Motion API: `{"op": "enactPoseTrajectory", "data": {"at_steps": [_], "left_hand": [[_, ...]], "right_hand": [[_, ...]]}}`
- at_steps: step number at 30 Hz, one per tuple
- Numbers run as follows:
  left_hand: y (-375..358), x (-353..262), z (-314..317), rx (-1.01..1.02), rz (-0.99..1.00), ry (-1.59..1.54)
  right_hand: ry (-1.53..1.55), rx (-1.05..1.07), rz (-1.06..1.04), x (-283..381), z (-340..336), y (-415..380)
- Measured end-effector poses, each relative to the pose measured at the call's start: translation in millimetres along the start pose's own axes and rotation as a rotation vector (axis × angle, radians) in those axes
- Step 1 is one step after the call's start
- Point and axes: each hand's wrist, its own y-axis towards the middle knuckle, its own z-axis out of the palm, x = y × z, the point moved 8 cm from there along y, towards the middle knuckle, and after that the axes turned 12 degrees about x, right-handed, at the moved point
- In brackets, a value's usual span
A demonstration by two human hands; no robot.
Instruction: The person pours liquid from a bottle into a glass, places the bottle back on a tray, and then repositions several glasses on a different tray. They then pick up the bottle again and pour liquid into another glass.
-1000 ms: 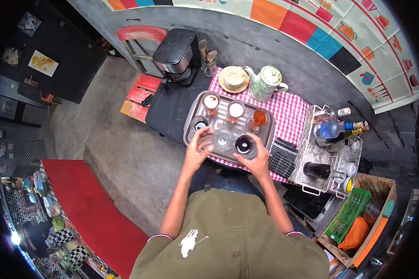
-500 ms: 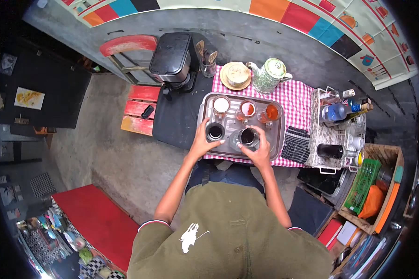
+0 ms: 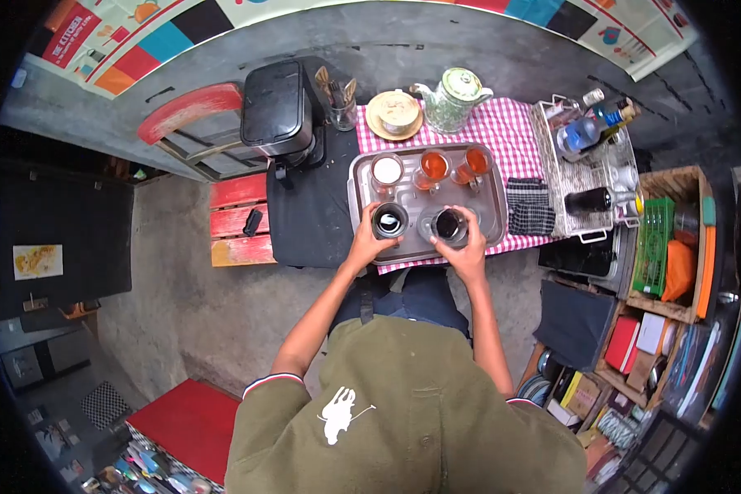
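On a brown serving tray (image 3: 492, 222), my left hand (image 3: 370, 244) curls round a glass of dark drink (image 3: 389, 220), thumb and fingers on its sides. My right hand (image 3: 471, 250) grips a second glass of dark drink (image 3: 449, 224) from its right side, close over the front half of the tray. Behind them stand a glass of white drink (image 3: 386, 170) and two glass mugs of amber drink (image 3: 433, 168), the other one (image 3: 475, 162) at the tray's right.
A patterned teapot (image 3: 458, 99) and a cup on a saucer (image 3: 396, 114) stand behind the tray. At left are a black coffee machine (image 3: 277, 111) and a utensil glass (image 3: 341, 114). A folded dark cloth (image 3: 528, 206) and a white wire rack (image 3: 580, 165) with bottles lie to the right.
The view has shifted, so the table sits higher and further left. My left hand's fingers have closed further round its glass; my right hand still holds the other one.
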Motion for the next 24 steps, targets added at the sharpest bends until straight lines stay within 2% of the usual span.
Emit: {"op": "enactPoseTrajectory", "data": {"at_steps": [8, 13, 24], "left_hand": [[8.2, 11.0, 9.1, 0.034, 0.060, -0.174], [7.9, 7.4, 8.5, -0.035, 0.065, -0.062], [10.4, 9.4, 5.9, -0.031, 0.089, -0.061]], "right_hand": [[-0.020, -0.057, 0.060, -6.4, 8.1, -19.3], [-0.018, -0.076, 0.049, -2.8, 14.9, -27.3], [0.016, -0.031, 0.082, 0.1, 19.6, -21.8]]}}
